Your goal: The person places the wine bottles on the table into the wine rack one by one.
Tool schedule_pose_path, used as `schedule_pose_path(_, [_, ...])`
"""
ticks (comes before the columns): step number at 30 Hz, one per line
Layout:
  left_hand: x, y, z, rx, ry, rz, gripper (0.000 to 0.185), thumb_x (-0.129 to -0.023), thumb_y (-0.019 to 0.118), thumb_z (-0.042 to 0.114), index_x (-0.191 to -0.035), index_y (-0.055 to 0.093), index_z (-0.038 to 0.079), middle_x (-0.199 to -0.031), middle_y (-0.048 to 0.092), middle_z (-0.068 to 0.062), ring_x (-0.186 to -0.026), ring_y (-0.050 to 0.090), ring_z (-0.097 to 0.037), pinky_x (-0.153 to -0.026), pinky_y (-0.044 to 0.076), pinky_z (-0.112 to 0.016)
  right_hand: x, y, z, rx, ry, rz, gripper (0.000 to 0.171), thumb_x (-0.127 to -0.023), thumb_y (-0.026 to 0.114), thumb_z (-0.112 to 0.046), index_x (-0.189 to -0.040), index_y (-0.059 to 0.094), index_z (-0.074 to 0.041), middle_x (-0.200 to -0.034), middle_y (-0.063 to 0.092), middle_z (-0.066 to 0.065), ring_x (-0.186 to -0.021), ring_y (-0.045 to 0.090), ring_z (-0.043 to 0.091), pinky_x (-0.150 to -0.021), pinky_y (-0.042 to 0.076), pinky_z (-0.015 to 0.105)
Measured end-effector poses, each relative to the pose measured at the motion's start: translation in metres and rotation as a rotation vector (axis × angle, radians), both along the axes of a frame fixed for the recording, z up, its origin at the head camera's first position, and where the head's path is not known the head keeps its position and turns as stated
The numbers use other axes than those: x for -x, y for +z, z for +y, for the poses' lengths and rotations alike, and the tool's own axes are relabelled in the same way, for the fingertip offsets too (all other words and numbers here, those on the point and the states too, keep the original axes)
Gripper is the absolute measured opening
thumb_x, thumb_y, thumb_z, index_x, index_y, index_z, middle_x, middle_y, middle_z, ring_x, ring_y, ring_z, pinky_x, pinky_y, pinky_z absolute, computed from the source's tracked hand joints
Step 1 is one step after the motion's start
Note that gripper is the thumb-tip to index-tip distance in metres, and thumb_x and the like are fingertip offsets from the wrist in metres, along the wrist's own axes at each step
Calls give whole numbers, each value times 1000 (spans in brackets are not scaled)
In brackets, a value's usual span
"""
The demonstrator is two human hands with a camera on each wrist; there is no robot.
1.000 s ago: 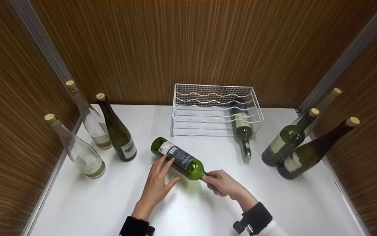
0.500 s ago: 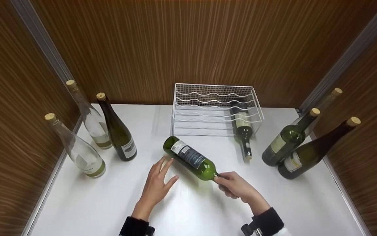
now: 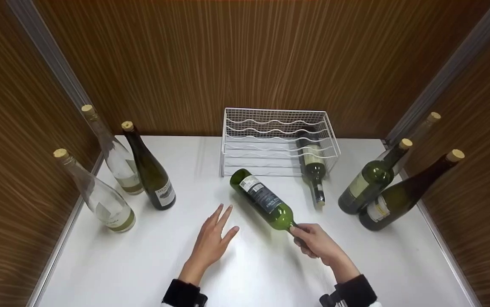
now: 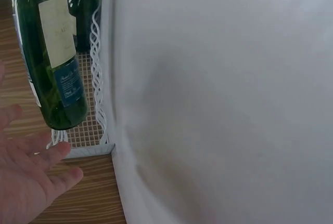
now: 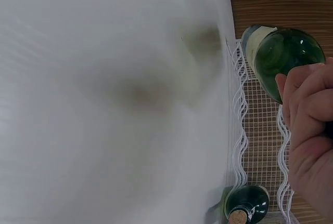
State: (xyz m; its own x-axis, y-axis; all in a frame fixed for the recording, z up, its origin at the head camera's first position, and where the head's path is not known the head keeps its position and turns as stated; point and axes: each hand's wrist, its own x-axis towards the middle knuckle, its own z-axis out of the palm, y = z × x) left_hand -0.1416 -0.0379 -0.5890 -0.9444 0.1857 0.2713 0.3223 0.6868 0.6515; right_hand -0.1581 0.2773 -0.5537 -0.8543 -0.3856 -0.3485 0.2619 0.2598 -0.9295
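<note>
My right hand (image 3: 317,243) grips a green wine bottle (image 3: 264,198) by its neck. The bottle is held above the table at a slant, its base pointing up and left toward the wire rack (image 3: 223,147). Beside it, my left hand (image 3: 211,241) is spread with straight fingers and does not touch the bottle. In the left wrist view, the bottle (image 4: 57,52) shows a cream and blue label, with the left hand (image 4: 31,177) below its base. The right wrist view has the right hand (image 5: 312,115) curled at the neck, which the fingers mostly hide.
Another corked bottle (image 3: 314,170) lies at the rack's right end, neck toward me. Standing at left are two clear bottles (image 3: 115,209) and a dark one (image 3: 151,175). Several corked bottles (image 3: 370,183) stand at right. Wood-grain panels (image 3: 228,51) enclose the white table (image 3: 142,264).
My right hand has carried the bottle right and its base up toward the rack. My left fingers, on the bottle's label at first, have come away from it.
</note>
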Motion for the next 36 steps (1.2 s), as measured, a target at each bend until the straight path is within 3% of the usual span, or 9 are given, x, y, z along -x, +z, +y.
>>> schedule_pose_path(5, [3, 1, 9, -28, -32, -41, 64, -101, 47, 50, -152, 38, 13, -153, 32, -23, -135, 37, -44, -106, 32, -59, -1, -5, -1, 19, -68, 32, 38, -100, 58, -34, -79, 51, -3, -62, 46, -1, -42, 34, 7, -36, 25, 20])
schedule_pose_path(12, [3, 4, 17, -32, -55, -97, 64, -101, 45, 52, -154, 34, 17, -156, 29, -20, -137, 34, -43, -107, 31, -59, 2, -13, -2, 21, -202, 58, 36, -100, 59, -31, -85, 54, 1, -63, 46, 1, -43, 34, 8, -36, 25, 20])
schedule_pose_path(21, [3, 7, 26, -38, -88, -100, 64, -102, 42, 52, -154, 33, 16, -156, 28, -21, -137, 33, -44, -108, 30, -60, 8, -26, -3, -21, -371, 66, 32, -100, 58, -29, -82, 53, -3, -62, 47, 2, -44, 37, 11, -37, 29, 21])
schedule_pose_path(27, [3, 6, 31, -27, -107, -109, 64, -102, 40, 53, -155, 31, 17, -156, 27, -20, -139, 32, -42, -109, 29, -59, 16, -30, -5, -24, -440, 77, 36, -102, 55, -30, -91, 55, 5, -64, 49, 2, -45, 38, 10, -38, 30, 20])
schedule_pose_path(33, [2, 5, 35, -27, -112, -123, 65, -102, 39, 53, -156, 30, 18, -157, 27, -20, -139, 31, -41, -109, 29, -59, 28, -33, -14, -16, -510, 70, 35, -102, 54, -31, -87, 54, 1, -63, 47, 1, -46, 39, 10, -38, 29, 21])
schedule_pose_path(36, [2, 5, 36, -25, -116, -138, 65, -102, 39, 54, -156, 30, 18, -157, 26, -19, -140, 31, -40, -110, 28, -58, 35, -36, -18, 2, -529, 76, 37, -102, 53, -31, -89, 54, 4, -62, 47, 2, -45, 38, 10, -37, 28, 21])
